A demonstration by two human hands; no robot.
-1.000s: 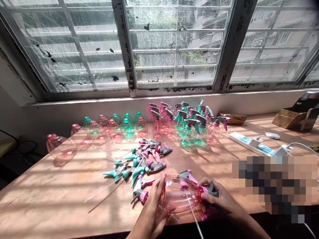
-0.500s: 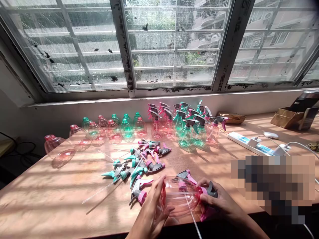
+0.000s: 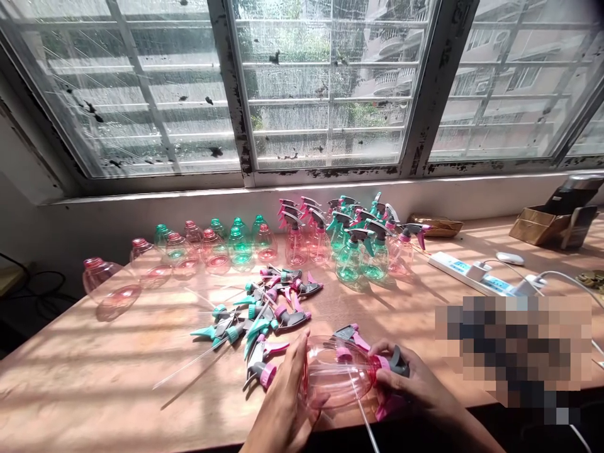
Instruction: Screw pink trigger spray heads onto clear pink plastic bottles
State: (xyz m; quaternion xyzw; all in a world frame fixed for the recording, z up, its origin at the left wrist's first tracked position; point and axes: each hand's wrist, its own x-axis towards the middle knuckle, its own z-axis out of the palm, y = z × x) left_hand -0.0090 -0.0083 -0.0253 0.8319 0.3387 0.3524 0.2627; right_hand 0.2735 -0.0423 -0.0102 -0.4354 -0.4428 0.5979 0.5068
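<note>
A clear pink spray bottle [image 3: 333,377] lies sideways between my hands above the table's front edge. Around its base my left hand [image 3: 285,390] is closed. My right hand [image 3: 406,377] grips the pink collar of a grey-and-pink trigger sprayer [image 3: 399,362] at the bottle's neck, and a straw runs inside the bottle. Whether the collar is fully seated I cannot tell. Behind the bottle lies another pink trigger sprayer [image 3: 352,336], its tube pointing toward me. Left of my left hand is a pile of loose green and pink trigger sprayers [image 3: 264,314].
Open-necked pink and green bottles [image 3: 217,251] stand in rows at the back left. Bottles fitted with sprayers [image 3: 352,251] stand at the back centre. To the right are a power strip [image 3: 472,274] with plugged cables, a cardboard box [image 3: 538,223] and a blurred patch.
The view has shifted very slightly. Both hands keep their hold on the bottle and sprayer, and nothing else has visibly moved.
</note>
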